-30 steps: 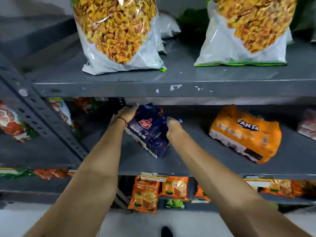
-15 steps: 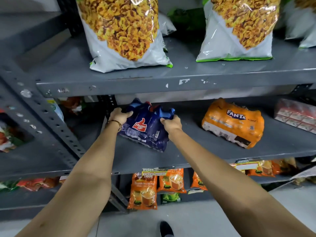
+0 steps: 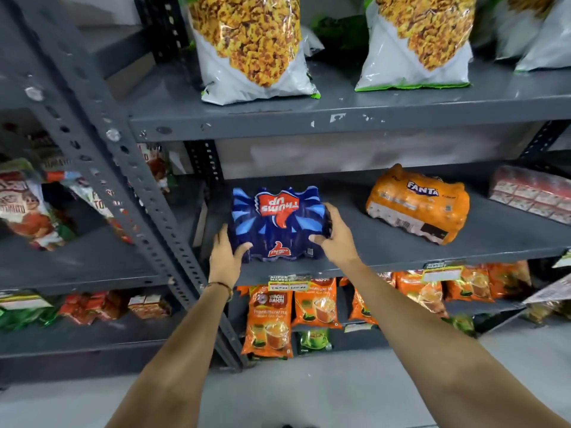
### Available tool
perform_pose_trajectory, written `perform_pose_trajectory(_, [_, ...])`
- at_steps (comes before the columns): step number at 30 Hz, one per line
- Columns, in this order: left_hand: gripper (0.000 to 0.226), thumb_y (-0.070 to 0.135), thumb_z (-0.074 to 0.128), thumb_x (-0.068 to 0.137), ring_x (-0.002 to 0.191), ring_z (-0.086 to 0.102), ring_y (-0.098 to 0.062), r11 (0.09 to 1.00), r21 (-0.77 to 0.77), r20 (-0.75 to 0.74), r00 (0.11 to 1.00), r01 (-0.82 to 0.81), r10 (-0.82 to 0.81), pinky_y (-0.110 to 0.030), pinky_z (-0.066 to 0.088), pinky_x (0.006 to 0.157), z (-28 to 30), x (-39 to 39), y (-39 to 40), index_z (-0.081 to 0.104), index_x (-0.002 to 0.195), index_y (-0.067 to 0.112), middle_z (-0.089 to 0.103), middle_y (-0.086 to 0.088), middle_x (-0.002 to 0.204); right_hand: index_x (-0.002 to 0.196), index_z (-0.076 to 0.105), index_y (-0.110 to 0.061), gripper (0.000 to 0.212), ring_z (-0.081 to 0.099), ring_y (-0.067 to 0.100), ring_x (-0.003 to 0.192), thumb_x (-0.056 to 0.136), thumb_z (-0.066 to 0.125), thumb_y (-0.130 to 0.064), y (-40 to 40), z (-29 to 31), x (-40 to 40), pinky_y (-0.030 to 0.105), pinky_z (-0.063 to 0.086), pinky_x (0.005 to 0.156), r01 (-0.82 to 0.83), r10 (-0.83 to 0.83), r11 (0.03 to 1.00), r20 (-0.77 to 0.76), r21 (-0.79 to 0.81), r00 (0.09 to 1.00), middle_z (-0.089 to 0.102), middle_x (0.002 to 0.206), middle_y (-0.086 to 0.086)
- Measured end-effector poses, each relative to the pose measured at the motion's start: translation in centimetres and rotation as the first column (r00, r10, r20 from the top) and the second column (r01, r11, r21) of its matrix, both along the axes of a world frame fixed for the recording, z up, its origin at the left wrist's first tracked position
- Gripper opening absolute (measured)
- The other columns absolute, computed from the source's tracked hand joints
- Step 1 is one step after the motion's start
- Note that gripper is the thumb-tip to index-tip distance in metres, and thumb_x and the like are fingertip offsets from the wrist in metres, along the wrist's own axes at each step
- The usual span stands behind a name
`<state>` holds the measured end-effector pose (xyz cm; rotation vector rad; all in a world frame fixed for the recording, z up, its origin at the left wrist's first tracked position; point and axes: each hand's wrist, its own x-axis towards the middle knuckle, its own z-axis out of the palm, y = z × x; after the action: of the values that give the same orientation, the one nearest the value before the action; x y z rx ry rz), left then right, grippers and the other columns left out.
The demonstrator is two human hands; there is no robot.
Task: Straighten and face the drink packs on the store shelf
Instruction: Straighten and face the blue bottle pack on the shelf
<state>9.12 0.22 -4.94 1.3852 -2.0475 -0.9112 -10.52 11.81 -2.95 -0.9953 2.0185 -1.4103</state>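
Observation:
A dark blue Thums Up drink pack (image 3: 278,222) lies on the grey middle shelf (image 3: 386,257) near its front edge, square to the edge, its top logo upside down. My left hand (image 3: 224,257) grips its front left corner. My right hand (image 3: 335,234) grips its right side. An orange Fanta drink pack (image 3: 417,205) lies to the right on the same shelf, turned at an angle, untouched.
A perforated grey upright (image 3: 129,193) slants just left of the blue pack. Red cartons (image 3: 534,193) sit at the far right of the shelf. Large snack bags (image 3: 247,47) stand on the shelf above. Orange tea packets (image 3: 272,316) hang below.
The blue pack was tilted and raised between my hands; now it lies flat and square near the shelf's front edge. My hands shifted to its lower sides.

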Motion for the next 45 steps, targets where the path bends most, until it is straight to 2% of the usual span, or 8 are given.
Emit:
perform_pose_trajectory(5, [0.073,0.052,0.062,0.083,0.127,0.050,-0.021,0.938,0.345,-0.400,0.900,-0.029,0.175,-0.035,0.038,0.110,3.3,0.4,-1.2,0.043,0.140,0.011,0.054,-0.005,0.134,0.146,0.031,-0.019,0.078,0.043,0.025,0.136,0.081,0.073,-0.014,0.2,1.1,-0.4,0.043,0.047,0.105,0.024,-0.028,0.998,0.070,0.053,0.997,0.044,0.147,0.007])
perform_pose_trajectory(8, [0.076,0.066,0.026,0.091,0.144,0.031,-0.024,0.879,0.475,-0.541,0.800,0.037,0.259,-0.040,0.023,0.118,5.6,-1.0,-2.1,0.030,0.149,0.016,0.033,-0.006,0.156,0.153,0.012,-0.012,0.084,0.026,0.028,0.146,0.089,0.061,-0.036,-0.4,2.7,1.6,0.044,0.033,0.116,0.364,-0.360,0.931,0.214,0.022,0.908,0.021,0.160,0.010])
perform_pose_trajectory(12, [0.075,0.063,0.013,0.093,0.134,0.043,-0.023,0.831,0.542,-0.556,0.795,0.124,0.244,-0.038,0.035,0.105,6.8,-2.7,-1.6,0.033,0.147,0.015,0.041,-0.005,0.150,0.154,0.000,-0.012,0.074,0.022,0.041,0.145,0.098,0.034,-0.047,-2.8,4.8,5.3,0.050,0.028,0.116,0.431,-0.466,0.883,0.466,0.188,0.752,0.005,0.161,0.018])
perform_pose_trajectory(22, [0.077,0.056,0.009,0.097,0.138,0.039,-0.029,0.872,0.485,-0.433,0.848,-0.067,0.307,-0.040,0.019,0.117,5.4,-2.2,-3.1,0.044,0.141,0.005,0.043,-0.016,0.148,0.154,-0.001,-0.025,0.074,0.008,0.040,0.148,0.094,0.028,-0.059,-6.1,6.4,3.0,0.054,0.017,0.118,0.328,-0.415,0.910,0.553,0.255,0.723,-0.009,0.162,0.012])
perform_pose_trajectory(27, [0.077,0.059,0.016,0.096,0.116,0.051,-0.017,0.898,0.404,-0.383,0.859,-0.174,0.339,-0.029,0.028,0.101,3.8,-0.4,-3.0,0.075,0.098,0.009,0.060,0.000,0.123,0.145,0.029,-0.033,0.103,0.042,0.033,0.134,0.058,0.040,-0.086,-9.9,2.9,-2.9,0.060,0.033,0.106,0.180,-0.284,0.958,0.676,0.221,0.680,0.035,0.153,0.008])
perform_pose_trajectory(31, [0.066,0.053,0.026,0.098,0.112,0.057,-0.027,0.839,0.542,-0.507,0.778,-0.048,0.372,-0.034,0.039,0.105,2.9,0.4,-2.4,0.064,0.068,0.007,0.062,-0.013,0.118,0.101,0.053,-0.010,0.042,0.058,0.025,0.097,0.094,0.043,-0.050,-7.0,8.7,-1.3,0.045,0.046,0.097,0.052,-0.177,0.980,0.718,0.193,0.673,0.063,0.100,0.013])
perform_pose_trajectory(37, [0.064,0.054,0.032,0.097,0.078,0.067,-0.027,0.821,0.570,-0.543,0.744,-0.014,0.390,-0.032,0.056,0.072,2.1,0.5,-0.2,0.059,0.068,0.003,0.068,-0.015,0.083,0.103,0.051,-0.010,0.007,0.051,0.018,0.068,0.098,0.046,-0.011,-9.6,8.9,-1.3,0.037,0.047,0.078,-0.092,-0.054,0.973,0.595,0.212,0.802,0.055,0.082,0.008])
perform_pose_trajectory(45, [0.066,0.052,0.037,0.095,0.061,0.073,-0.017,0.846,0.511,-0.457,0.882,0.152,0.117,-0.023,0.059,0.058,2.8,-3.6,2.2,0.069,0.068,0.002,0.073,-0.007,0.064,0.125,0.060,-0.004,0.035,0.061,0.032,0.112,0.098,0.043,-0.016,-12.8,9.2,-1.5,0.038,0.049,0.098,-0.152,0.141,0.923,0.057,0.354,0.988,0.061,0.130,0.019])
